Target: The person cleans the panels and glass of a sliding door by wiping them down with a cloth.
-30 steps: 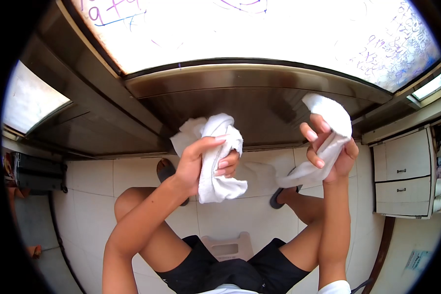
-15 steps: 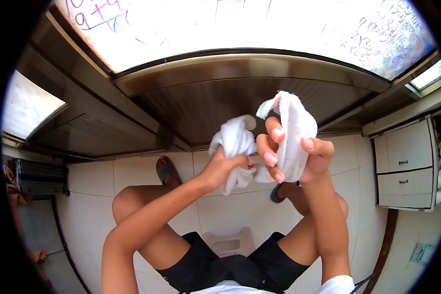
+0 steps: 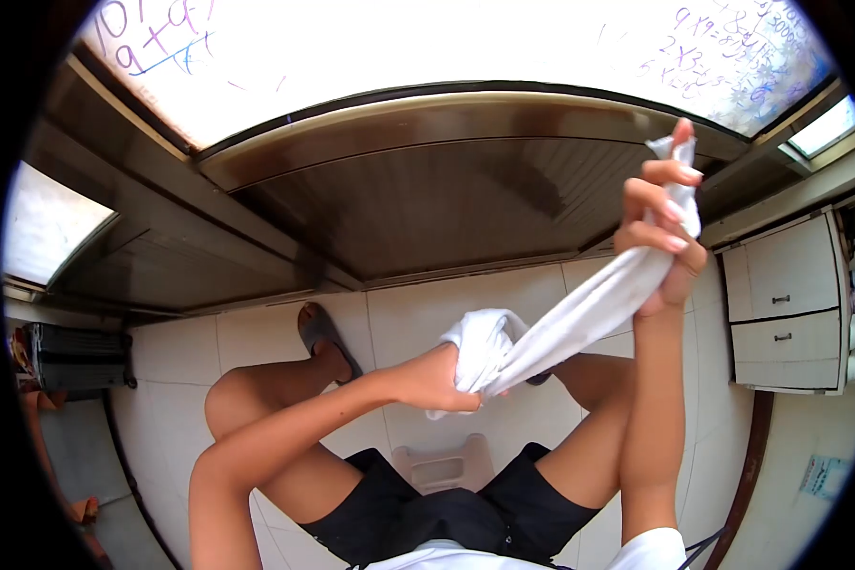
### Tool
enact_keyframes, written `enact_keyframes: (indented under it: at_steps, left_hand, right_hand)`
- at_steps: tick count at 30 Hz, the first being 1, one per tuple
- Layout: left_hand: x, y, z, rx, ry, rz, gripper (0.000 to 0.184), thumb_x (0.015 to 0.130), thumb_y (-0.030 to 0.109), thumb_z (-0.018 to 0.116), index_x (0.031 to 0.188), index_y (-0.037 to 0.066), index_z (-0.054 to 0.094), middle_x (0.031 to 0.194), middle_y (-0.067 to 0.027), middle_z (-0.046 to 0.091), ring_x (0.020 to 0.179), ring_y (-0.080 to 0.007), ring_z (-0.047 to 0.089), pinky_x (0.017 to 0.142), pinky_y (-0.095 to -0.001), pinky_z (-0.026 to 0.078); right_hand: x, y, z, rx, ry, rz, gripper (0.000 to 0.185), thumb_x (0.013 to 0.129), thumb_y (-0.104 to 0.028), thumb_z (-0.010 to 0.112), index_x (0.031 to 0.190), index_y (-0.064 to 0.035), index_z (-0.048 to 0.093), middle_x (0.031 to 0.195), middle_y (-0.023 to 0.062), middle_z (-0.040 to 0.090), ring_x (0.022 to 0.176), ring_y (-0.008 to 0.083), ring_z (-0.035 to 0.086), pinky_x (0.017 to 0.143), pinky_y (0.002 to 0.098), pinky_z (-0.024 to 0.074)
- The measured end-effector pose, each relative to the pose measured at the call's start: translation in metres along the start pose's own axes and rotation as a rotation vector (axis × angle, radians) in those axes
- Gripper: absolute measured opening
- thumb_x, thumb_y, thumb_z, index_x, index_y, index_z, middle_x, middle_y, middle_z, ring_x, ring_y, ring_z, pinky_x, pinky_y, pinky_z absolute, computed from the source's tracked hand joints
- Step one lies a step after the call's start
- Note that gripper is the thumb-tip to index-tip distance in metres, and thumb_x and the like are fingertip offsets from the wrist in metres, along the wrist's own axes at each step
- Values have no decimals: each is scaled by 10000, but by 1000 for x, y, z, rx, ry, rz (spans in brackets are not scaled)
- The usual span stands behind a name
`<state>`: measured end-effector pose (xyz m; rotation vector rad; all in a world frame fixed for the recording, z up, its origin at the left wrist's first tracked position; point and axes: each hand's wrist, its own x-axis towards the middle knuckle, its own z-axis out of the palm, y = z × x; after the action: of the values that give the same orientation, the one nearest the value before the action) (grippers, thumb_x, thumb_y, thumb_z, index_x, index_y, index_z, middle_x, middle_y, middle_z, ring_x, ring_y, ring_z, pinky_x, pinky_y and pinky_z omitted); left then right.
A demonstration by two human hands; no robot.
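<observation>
A white cloth, perhaps a towel, stretches slantwise between my two hands in the head view. My left hand is closed round its bunched lower part, with loose folds spilling above the fingers. Higher up and to the right, my right hand grips the other end, its fingers curled over the fabric. A small tip of cloth sticks up by the index finger, which points upward. Between the hands the cloth is pulled into a taut, twisted band.
A dark brown panelled wall with a bright, scribbled window stands ahead. At right is a white drawer cabinet; at left, a black case. A pale stool shows between my legs above the tiled floor.
My right hand has moved up and to the right, drawing the cloth out into a long band. My left hand has gone slightly down with the bunched part.
</observation>
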<state>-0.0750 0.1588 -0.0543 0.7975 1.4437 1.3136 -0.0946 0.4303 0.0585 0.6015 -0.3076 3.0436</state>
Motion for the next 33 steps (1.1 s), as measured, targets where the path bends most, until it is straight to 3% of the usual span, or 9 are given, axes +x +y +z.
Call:
enact_keyframes:
  at_steps: [4, 7, 9, 12, 14, 18, 23, 25, 33]
  left_hand:
    - [-1, -20, -1, 581, -8, 1, 445, 740, 144, 638, 1156, -11, 605, 981, -92, 701, 934, -194, 638, 867, -324, 509]
    - [-3, 3, -2, 427, -61, -246, 474, 752, 234, 748, 1076, -84, 613, 912, -180, 681, 821, -236, 651, 761, -360, 519]
    - [-7, 11, -5, 194, 92, -123, 502, 756, 252, 757, 1087, -93, 603, 909, -176, 680, 807, -234, 654, 751, -363, 522]
    - [-8, 25, -14, -115, 225, -8, 557, 758, 91, 649, 1274, -57, 500, 997, -107, 677, 896, -151, 665, 828, -322, 542]
    - [-13, 47, -20, -338, 316, 71, 584, 773, 62, 622, 1322, -49, 456, 1066, -122, 665, 938, -165, 679, 849, -331, 548]
    - [-23, 62, -41, -353, 407, -9, 567, 766, 27, 583, 1311, -42, 444, 1044, -123, 652, 891, -166, 673, 815, -316, 546]
    - [-38, 56, -65, 330, 613, -13, 391, 741, 168, 751, 1035, -47, 608, 918, -126, 649, 845, -180, 634, 754, -332, 508]
    - [-38, 71, -71, 183, 585, 14, 394, 727, 201, 768, 1009, -29, 617, 908, -106, 642, 814, -170, 608, 758, -318, 501]
    - [-37, 92, -72, -151, 526, 0, 576, 662, 105, 589, 1221, -29, 550, 1060, -107, 634, 951, -171, 600, 846, -285, 495]
  right_hand:
    - [-12, -27, 2, -32, 25, -124, 922, 646, 267, 561, 1462, -148, 447, 1065, -11, 558, 855, 133, 509, 684, 233, 587]
    - [-24, -45, 0, -151, 57, -154, 826, 729, 212, 557, 1465, -143, 431, 1052, -10, 557, 848, 119, 508, 669, 235, 560]
    - [-32, -60, -1, -344, 38, -62, 777, 806, 95, 596, 1504, -146, 355, 1050, -10, 549, 835, 119, 519, 640, 259, 532]
    - [-37, -68, 0, -580, -148, 113, 793, 868, -87, 649, 1557, -157, 263, 936, -35, 600, 850, 154, 557, 918, 452, 491]
    - [-35, -68, 11, -325, -219, 129, 795, 875, -126, 685, 1560, -155, 283, 834, -68, 639, 849, 136, 596, 1065, 535, 376]
    - [-35, -90, 8, -259, -141, -51, 765, 840, -83, 733, 1508, -94, 360, 756, -68, 626, 754, 115, 616, 998, 427, 432]
    - [-29, -92, 2, -305, -102, -48, 710, 868, -99, 730, 1486, -74, 380, 711, -46, 594, 618, 105, 582, 671, 277, 499]
    - [-31, -96, -4, -367, -151, 17, 663, 903, -138, 712, 1477, -68, 389, 708, -42, 592, 533, 100, 545, 524, 231, 463]
    - [-8, 50, 5, -1386, 57, 551, 765, 730, -165, 841, 1400, -6, 507, 1162, 128, 659, 1054, 205, 642, 954, 362, 517]
